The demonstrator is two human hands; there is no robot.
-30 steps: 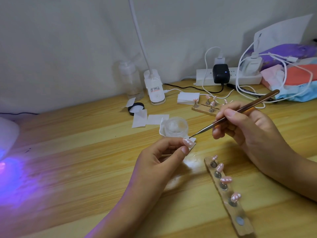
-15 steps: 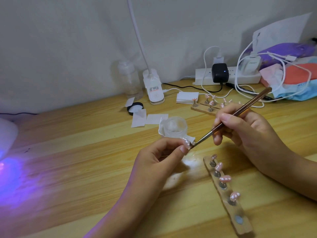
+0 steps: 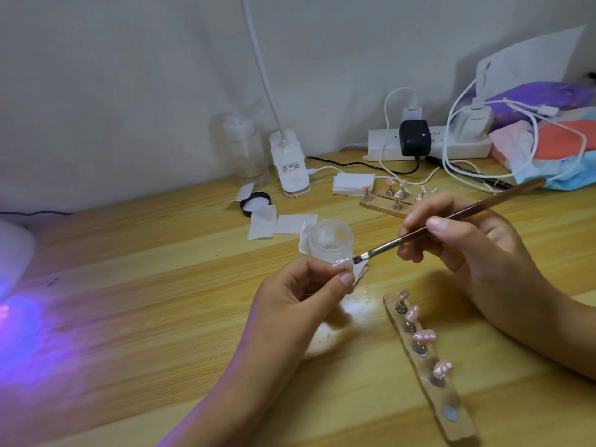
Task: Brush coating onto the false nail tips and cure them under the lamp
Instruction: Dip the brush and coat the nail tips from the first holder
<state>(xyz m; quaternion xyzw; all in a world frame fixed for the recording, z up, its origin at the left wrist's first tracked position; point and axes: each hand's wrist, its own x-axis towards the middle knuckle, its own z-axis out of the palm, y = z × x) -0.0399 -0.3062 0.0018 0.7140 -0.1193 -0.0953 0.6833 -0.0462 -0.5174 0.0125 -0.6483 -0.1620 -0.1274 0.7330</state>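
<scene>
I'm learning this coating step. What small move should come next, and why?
Probably a short stroke of the thin brown-handled brush along the pink white-dotted nail tip: the right hand has its bristles at the tip's edge, and the left hand pinches the tip steady.

Centre frame, we see a pink false nail tip (image 3: 342,262) with white dots pinched in the left hand (image 3: 300,295), the dark bristles of the brown-handled brush (image 3: 445,221) at its edge. Four more dotted tips (image 3: 425,335) stand on a wooden strip (image 3: 458,411) at lower right. The white curing lamp (image 3: 11,253) glows violet at far left.
</scene>
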